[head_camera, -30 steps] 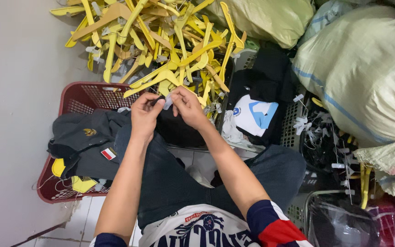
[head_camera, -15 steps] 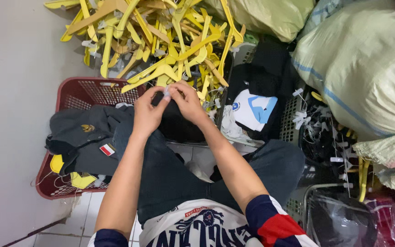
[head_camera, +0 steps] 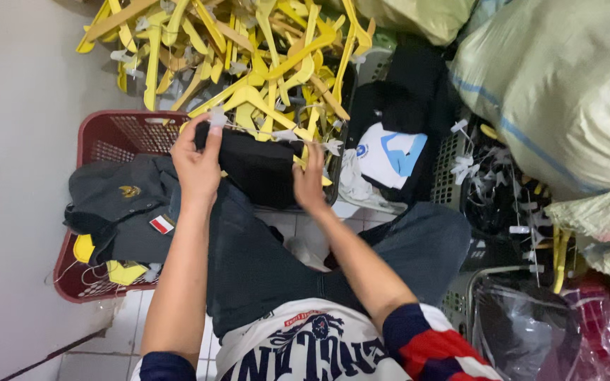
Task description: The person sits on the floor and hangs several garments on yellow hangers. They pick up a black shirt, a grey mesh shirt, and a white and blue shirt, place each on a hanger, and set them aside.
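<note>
My left hand (head_camera: 198, 161) pinches a small white tag (head_camera: 217, 118) at the upper left corner of a black garment (head_camera: 259, 164) lying across my knees. My right hand (head_camera: 310, 180) rests with spread fingers on the garment's right edge, near another white tag (head_camera: 333, 147). Just beyond both hands lies a heap of yellow plastic hangers (head_camera: 248, 63). My legs in dark jeans (head_camera: 262, 254) are below the garment.
A red plastic basket (head_camera: 111, 137) at left holds dark grey clothes (head_camera: 118, 204) with small badges and yellow hangers. Black crates (head_camera: 453, 166) with clothes and loose white tags stand at right. Large pale green sacks (head_camera: 559, 92) fill the right side. A grey wall (head_camera: 15, 176) is at left.
My hands were together over the garment among the hangers; they have moved apart, the left to the garment's upper left corner, the right down to its right edge.
</note>
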